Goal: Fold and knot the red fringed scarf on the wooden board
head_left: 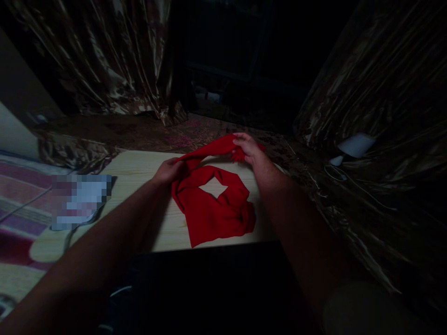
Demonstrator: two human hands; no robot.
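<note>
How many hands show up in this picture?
2: the left hand grips the red scarf at its left side; the right hand holds it farther right, by some fringe. Dark areas could hide others.

The scarf (213, 222) is plain red, its fringe (238, 156) hanging below the right hand (246, 145). One length is raised between that and the left hand (168, 170); the rest lies creased on the counter (143, 165), looped around a diamond-shaped gap, a broad flap toward the near edge.
</note>
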